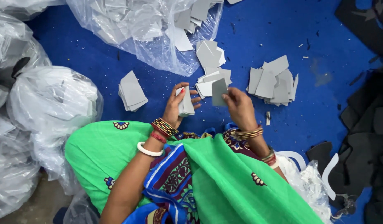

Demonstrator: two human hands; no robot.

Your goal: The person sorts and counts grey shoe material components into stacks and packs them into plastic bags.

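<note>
Between my two hands, over the blue mat (282, 33), I am gathering grey pieces: my left hand (175, 107) has its fingers closed around a small stack of grey pieces (186, 102), thumb on the near face and fingertips curled over the far edge, while my right hand (240, 108) pinches a single grey piece (219, 91) by its lower edge, fingers together on it, held upright just beside the stack. To do this well, I judge the single piece should be squared against the stack's face, edges lined up, before the left thumb loosens to take it in, so nothing slips or fans out. Just beyond my fingertips lie loose grey pieces in a scattered heap (212, 62), and a second heap (274, 81) sits past my right fingers; a tidy pile (132, 92) rests off to the left of my left hand. Farther out from my fingers a clear plastic bag (150, 29) lies open, holding many more grey pieces, some spilling from its mouth. Well to the left of my left hand stand tied plastic bags (50, 103), their contents too hazy to tell. Off beyond my right wrist are dark pieces (365, 137).
</note>
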